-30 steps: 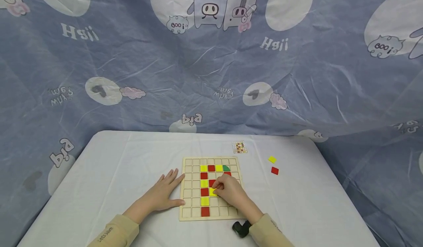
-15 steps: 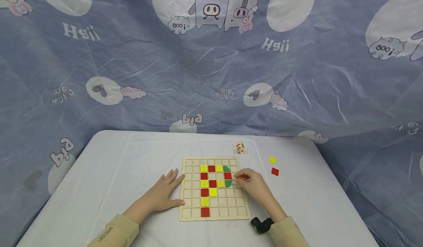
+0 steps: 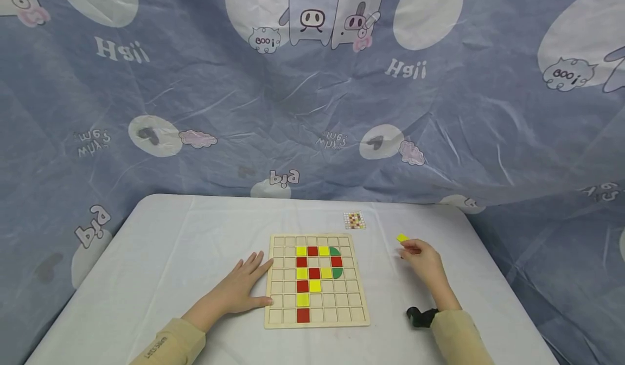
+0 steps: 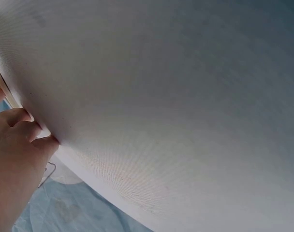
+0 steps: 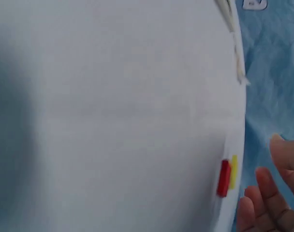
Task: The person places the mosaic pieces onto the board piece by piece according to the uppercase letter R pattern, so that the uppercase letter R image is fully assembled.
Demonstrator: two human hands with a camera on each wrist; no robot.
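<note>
A wooden grid board (image 3: 288, 321) lies on the table with red, yellow and green tiles set in several squares. My left hand (image 3: 239, 286) lies spread along its left edge, fingertips at the rim; in the left wrist view that hand (image 4: 19, 150) meets the board's edge (image 4: 4, 87). My right hand (image 3: 425, 264) hovers over the loose tiles to the right of the board. A yellow tile (image 3: 402, 237) shows just beyond its fingertips, while the red one is mostly covered. The right wrist view has the red tile (image 5: 224, 178) and yellow tile beside parted fingers (image 5: 268, 186) holding nothing.
A small printed pattern card (image 3: 354, 220) lies beyond the board's upper right corner. The black wrist camera (image 3: 420, 317) sits at the right wrist. A blue printed curtain (image 3: 312, 94) hangs behind the white-covered table (image 3: 219, 218).
My right hand has left the board and moved right to the loose tiles, uncovering the placed tiles, including a lower green quarter piece. The left hand stays at the board's edge.
</note>
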